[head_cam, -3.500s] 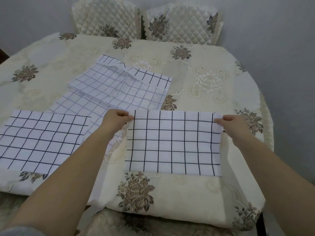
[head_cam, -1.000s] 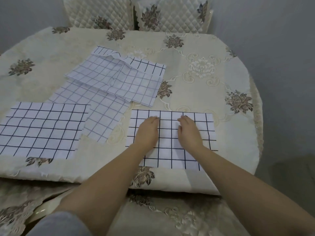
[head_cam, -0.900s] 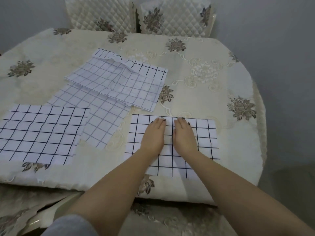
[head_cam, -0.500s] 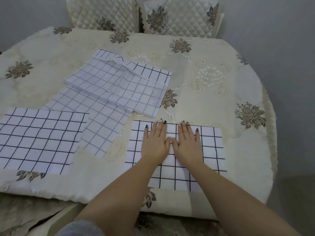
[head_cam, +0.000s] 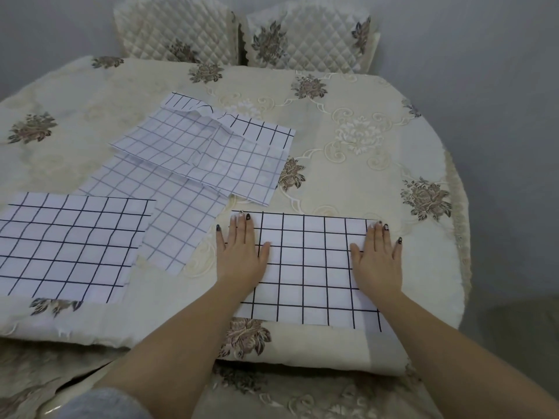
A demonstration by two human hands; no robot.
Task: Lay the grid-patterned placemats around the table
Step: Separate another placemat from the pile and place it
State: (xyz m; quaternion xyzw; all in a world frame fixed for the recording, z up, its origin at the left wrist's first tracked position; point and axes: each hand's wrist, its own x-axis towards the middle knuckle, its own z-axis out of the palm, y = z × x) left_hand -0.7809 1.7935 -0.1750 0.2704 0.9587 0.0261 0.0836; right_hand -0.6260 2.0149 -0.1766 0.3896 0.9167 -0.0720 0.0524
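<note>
A white placemat with a black grid lies flat near the table's front edge, in front of me. My left hand rests palm down on its left edge, fingers spread. My right hand lies flat on its right edge, also spread. Neither hand grips anything. A second grid placemat lies flat at the front left. A loose pile of more grid placemats sits in the middle of the table, overlapping and slightly rumpled.
The oval table wears a cream floral tablecloth. Two quilted chair backs stand at the far side. A chair seat shows below the front edge. A grey wall runs close on the right.
My hands slid apart from the middle of the front placemat to its left and right edges, flattening it. Before that they held its far corners while setting it down.
</note>
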